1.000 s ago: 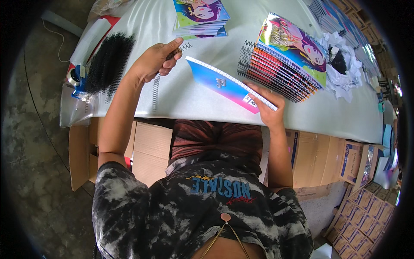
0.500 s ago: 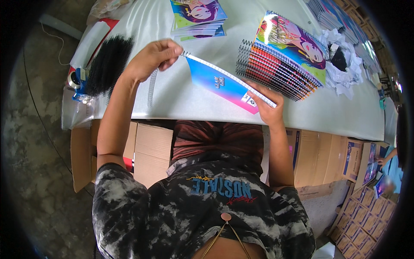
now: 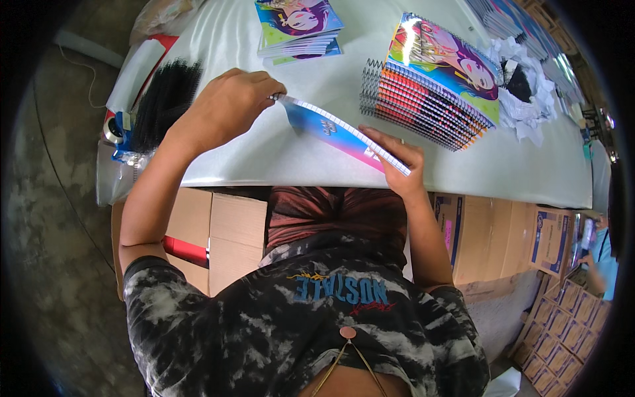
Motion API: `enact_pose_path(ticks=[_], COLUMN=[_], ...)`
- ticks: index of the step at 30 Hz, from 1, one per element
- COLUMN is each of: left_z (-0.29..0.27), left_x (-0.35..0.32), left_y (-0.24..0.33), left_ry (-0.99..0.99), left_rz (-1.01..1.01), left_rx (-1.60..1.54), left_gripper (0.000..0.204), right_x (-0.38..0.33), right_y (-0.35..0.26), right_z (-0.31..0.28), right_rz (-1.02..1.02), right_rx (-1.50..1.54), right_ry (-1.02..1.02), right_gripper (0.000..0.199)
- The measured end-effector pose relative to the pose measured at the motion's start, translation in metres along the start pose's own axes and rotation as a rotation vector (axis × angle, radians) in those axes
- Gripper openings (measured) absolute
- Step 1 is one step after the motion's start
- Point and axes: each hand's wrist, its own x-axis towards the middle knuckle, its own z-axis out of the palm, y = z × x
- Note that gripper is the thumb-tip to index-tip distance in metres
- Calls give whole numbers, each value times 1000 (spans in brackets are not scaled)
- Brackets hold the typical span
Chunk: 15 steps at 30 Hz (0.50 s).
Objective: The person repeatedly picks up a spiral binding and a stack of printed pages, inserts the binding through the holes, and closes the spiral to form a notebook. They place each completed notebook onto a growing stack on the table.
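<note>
A blue and pink notebook is tilted above the near part of the table, its spine side with a row of binding holes facing up. My right hand grips its right end, thumb on the cover. At the opposite end, my left hand is closed with fingertips pinching a dark spiral binding coil at the notebook's corner; most of that coil is hidden by the fingers. Left of that hand lies a bunch of black spiral coils. To the right stands a stack of spiral-bound notebooks with colourful illustrated covers.
A smaller stack of notebooks sits at the far middle of the table. Crumpled white paper lies right of the bound stack. A blue tape dispenser is at the left edge. Cardboard boxes stand below; a person is at far right.
My left hand has turned over and come closer against the notebook's corner, covering the coil end that showed before. The notebook has tipped more edge-on, and my right hand shifted slightly left.
</note>
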Motion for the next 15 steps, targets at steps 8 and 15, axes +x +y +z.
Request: enact_pose_path(ticks=[8,15], left_z=[1,125], left_x=[3,-35], left_y=[10,-3], left_ry=[192,534], left_rz=[131,-28], left_rx=[92,58], left_gripper=[23,101], right_x=[-2,-6], right_y=[-3,-7], right_z=[5,20], right_rz=[-82,-136], right_rx=[-7,-58], right_ry=[-16,10], right_gripper=[34,33])
